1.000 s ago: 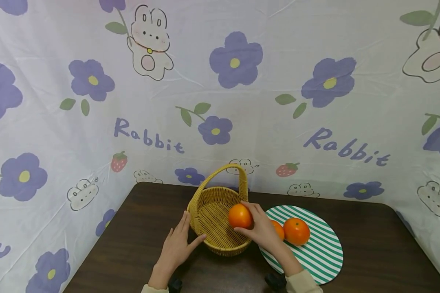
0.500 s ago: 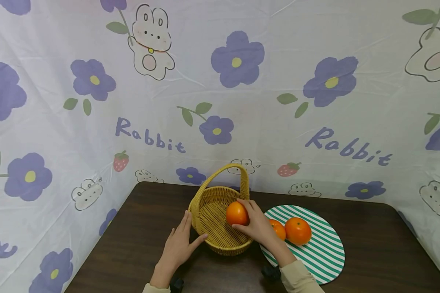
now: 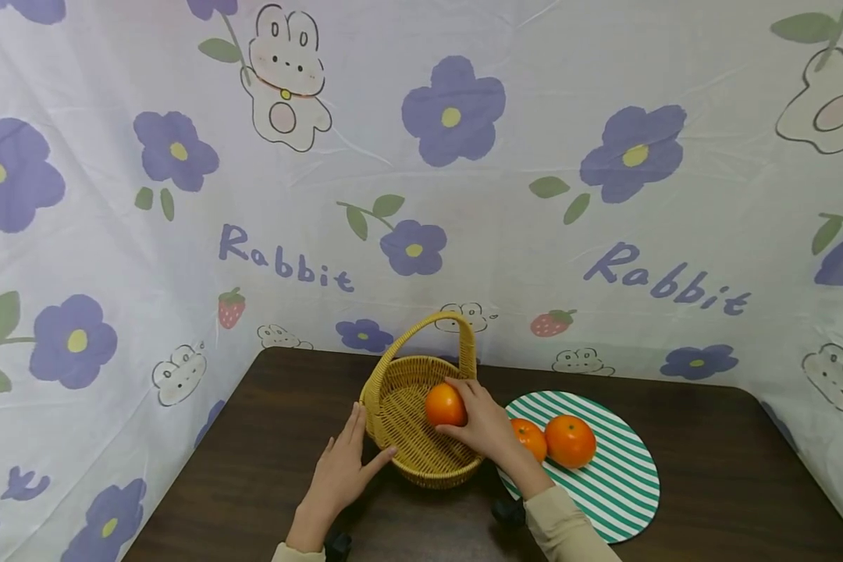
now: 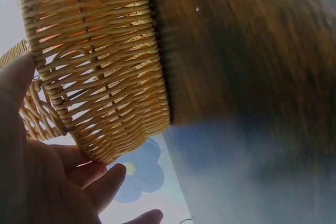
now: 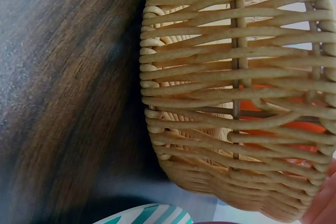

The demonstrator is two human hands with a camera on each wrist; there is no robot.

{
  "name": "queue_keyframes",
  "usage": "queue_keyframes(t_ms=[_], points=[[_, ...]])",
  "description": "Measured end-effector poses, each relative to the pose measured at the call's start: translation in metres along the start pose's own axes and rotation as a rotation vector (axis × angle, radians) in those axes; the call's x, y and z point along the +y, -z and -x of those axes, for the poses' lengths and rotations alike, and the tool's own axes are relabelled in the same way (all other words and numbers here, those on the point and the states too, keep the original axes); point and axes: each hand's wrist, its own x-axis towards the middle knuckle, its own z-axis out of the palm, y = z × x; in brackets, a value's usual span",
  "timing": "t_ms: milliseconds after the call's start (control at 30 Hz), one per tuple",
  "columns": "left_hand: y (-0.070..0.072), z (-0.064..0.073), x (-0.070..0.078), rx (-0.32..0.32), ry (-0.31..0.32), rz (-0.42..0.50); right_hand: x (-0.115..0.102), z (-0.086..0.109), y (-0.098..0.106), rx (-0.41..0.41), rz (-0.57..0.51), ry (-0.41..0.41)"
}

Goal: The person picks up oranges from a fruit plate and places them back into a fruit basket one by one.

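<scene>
Right fingers (image 3: 467, 387) pinch a glossy, round orange (image 3: 442, 405), seemingly inside the wicker basket (image 3: 435, 477); left fingers (image 3: 354, 426) spread against its outside.

The left grip (image 3: 340, 472), a bare hand, shows its back in the head view, left fingers (image 3: 353, 431) stretched forward and left thumb (image 3: 381, 462) spread to the right, left wrist (image 3: 311, 521) angled up from below. The right grip (image 3: 485, 423), also bare, has right thumb (image 3: 457, 433) and fingers curved in a pinch, right wrist (image 3: 528, 473) slanting in from the lower right
</scene>
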Motion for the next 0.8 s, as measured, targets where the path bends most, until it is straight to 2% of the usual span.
queue_keyframes(t_ms=[800], points=[[0.001,0.001,0.003,-0.011,0.009,0.011,0.003,-0.017,-0.015,0.005,-0.008,-0.014]])
